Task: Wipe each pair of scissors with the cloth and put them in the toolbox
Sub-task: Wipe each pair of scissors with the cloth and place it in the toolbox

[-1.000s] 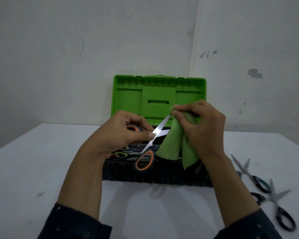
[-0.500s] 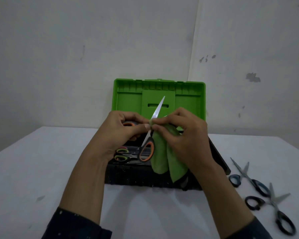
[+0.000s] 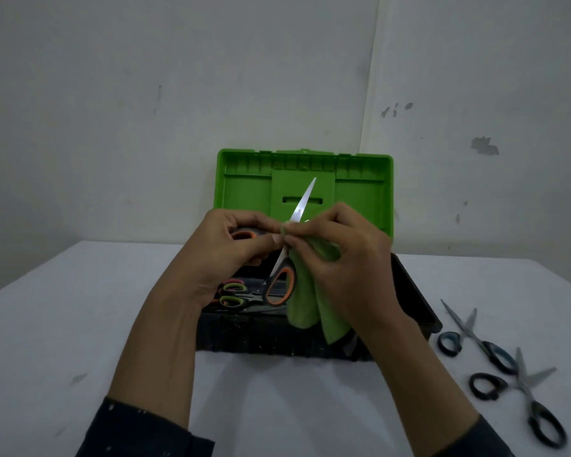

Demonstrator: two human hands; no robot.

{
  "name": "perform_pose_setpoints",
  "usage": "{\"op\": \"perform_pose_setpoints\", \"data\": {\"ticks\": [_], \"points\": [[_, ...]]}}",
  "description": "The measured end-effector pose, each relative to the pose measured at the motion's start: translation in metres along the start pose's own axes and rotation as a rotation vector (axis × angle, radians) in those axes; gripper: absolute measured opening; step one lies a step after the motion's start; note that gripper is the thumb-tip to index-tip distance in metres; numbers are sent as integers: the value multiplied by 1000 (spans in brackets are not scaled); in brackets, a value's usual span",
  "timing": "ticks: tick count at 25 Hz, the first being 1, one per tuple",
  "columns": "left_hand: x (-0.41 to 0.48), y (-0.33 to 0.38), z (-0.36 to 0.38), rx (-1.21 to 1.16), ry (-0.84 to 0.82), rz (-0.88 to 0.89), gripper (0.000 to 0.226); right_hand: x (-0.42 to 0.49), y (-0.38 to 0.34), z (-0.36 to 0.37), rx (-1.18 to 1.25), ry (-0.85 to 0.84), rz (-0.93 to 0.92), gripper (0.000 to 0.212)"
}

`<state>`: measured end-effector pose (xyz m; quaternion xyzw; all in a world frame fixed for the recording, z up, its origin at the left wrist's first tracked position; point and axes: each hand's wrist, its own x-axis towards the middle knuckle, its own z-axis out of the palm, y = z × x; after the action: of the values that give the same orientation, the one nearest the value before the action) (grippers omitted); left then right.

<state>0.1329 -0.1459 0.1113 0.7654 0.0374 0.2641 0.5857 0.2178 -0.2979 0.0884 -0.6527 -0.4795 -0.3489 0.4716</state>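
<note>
Steel and orange plastic: you hold a pair of orange-handled scissors [image 3: 303, 202] in the air above the open toolbox [image 3: 277, 338], which sits mid-scene on the white worktop [image 3: 80, 324]. Your left hand [image 3: 225, 255] is curled round one handle loop. Your right hand [image 3: 346, 258] pinches a green cloth [image 3: 305, 305] around the scissors near the pivot.

The likely danger is a cut. The scissors are spread open, and your cloth-wrapped fingertips sit right at the base of the blade. If the cloth is thin there and you slide along the edge rather than the flat, it could bite. The hanging handle loop could also swing shut on your fingers. The drooping cloth may catch on the box wall.

One slim, bright blade points up and away, in front of the green lid [image 3: 244, 189]. The second blade is hidden, so its position cannot be told. The free loop, black with an orange lining, hangs over the box.

Green-handled scissors [image 3: 233, 295] lie inside the box. To the right on the worktop lie blue-handled scissors [image 3: 475, 338] and, nearer you, black-handled scissors [image 3: 534, 400], both spread open.
</note>
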Motion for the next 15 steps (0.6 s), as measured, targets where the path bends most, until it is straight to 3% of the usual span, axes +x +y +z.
{"op": "perform_pose_setpoints", "data": {"ticks": [5, 10, 15], "points": [[2, -2, 3, -16, 28, -52, 10, 5, 17, -15, -67, 159, 106, 12], [1, -2, 2, -65, 49, -45, 7, 2, 6, -6, 35, 32, 20, 13], [-1, -4, -7, -21, -2, -7, 12, 6, 14, -11, 24, 158, 171, 11]]}}
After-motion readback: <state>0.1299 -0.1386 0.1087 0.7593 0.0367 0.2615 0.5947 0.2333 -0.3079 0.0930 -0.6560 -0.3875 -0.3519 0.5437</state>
